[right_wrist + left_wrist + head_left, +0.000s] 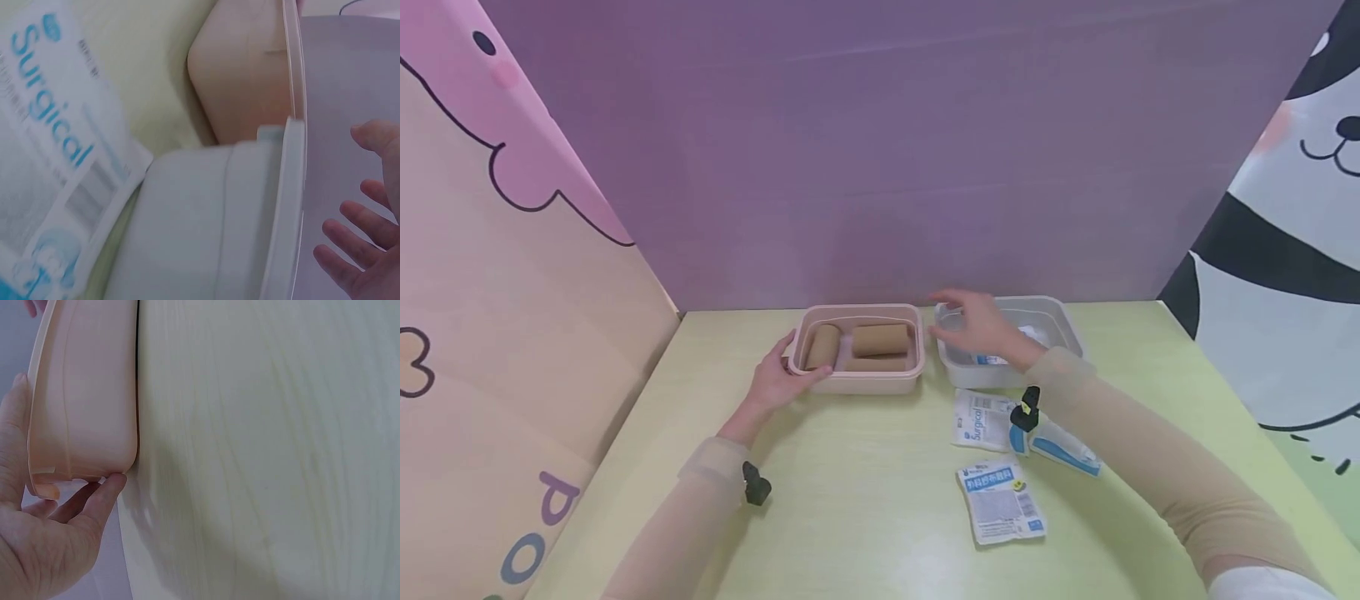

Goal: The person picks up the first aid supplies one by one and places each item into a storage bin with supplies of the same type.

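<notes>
Left hand [781, 377]: grips the left end of the pink plastic box, thumb at the front rim, fingers wrapped around the end.
Pink plastic box [868, 385]: stands on the table [850, 492], left of the grey plastic box [985, 378].
Brown rolls [880, 339]: three inside the pink plastic box, one along the left end, two lying crosswise to its right.
Right hand [981, 325]: wide, fingers spread, thumb apart, above the left part of the grey plastic box, fingertips towards the pink one.
"Surgical" packet [976, 422]: flat on the table, just in front of the grey plastic box.
Gauze dressing packet [1002, 502]: flat, nearer the wearer.
Grey plastic box: holds blue-and-white packaging [992, 360], perhaps more than one packet; the hand hides part.
Blue-and-white packet [1067, 447]: beside the "Surgical" packet, partly behind the right forearm.
</notes>
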`<state>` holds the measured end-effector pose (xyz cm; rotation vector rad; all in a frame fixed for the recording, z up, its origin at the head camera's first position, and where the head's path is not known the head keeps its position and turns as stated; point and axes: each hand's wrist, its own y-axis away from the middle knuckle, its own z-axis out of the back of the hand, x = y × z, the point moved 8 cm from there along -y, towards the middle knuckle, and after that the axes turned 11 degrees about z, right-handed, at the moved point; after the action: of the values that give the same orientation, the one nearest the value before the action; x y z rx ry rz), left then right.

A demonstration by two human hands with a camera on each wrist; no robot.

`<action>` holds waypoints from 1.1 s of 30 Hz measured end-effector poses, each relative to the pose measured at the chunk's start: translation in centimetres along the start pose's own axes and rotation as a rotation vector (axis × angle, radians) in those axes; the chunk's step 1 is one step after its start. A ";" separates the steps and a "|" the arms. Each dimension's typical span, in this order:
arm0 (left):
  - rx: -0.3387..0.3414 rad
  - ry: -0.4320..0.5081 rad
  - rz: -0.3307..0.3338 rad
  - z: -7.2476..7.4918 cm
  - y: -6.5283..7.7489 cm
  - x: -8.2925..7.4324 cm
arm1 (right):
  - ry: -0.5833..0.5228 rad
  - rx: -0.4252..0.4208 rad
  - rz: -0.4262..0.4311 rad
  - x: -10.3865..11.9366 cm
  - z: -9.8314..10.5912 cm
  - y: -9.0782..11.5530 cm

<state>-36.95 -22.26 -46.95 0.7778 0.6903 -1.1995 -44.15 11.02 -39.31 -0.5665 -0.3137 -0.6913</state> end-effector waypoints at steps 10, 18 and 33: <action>0.010 0.013 0.007 0.2 0.2 0.2 | -0.010 -0.015 -0.093 -1.4 1.8 2.2; 0.007 0.008 -0.001 0.2 0.3 0.0 | 0.025 -0.043 -0.127 -3.1 3.5 3.7; 0.012 0.004 -0.008 0.3 0.3 0.1 | 0.070 -0.061 -0.253 -5.7 7.4 8.6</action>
<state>-36.63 -22.49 -46.82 0.7881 0.6903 -1.2103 -43.17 23.73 -39.21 -0.5652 -0.3026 -0.9652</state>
